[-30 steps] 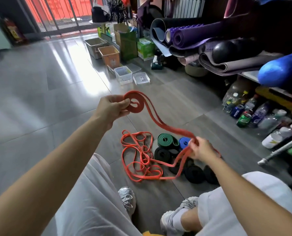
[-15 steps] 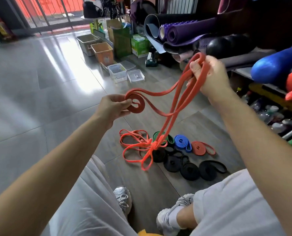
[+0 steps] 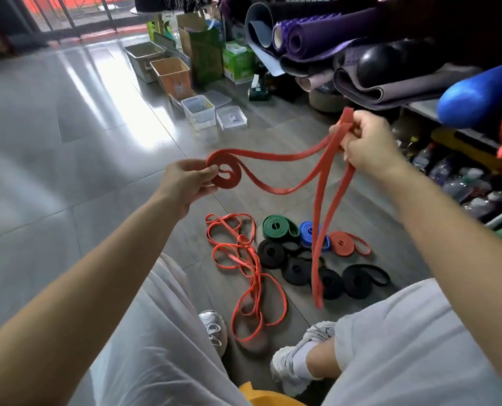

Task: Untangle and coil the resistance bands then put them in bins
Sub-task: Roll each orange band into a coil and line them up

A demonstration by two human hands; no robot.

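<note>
Open grey floor (image 3: 53, 142) to the left, bins (image 3: 175, 80) ahead, rolled mats (image 3: 317, 36) crowding the right edge, left hand (image 3: 185, 183) level, pinching the small coil of the red band (image 3: 319, 218), right hand (image 3: 364, 142) raised, gripping its loops, tail hanging over coiled bands (image 3: 295, 271).

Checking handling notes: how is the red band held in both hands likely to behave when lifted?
Probably floppy: the red band sags between the left hand and right hand. Likely light: a loose pinch holds it up. Its coiled end may unwind if released.
</note>
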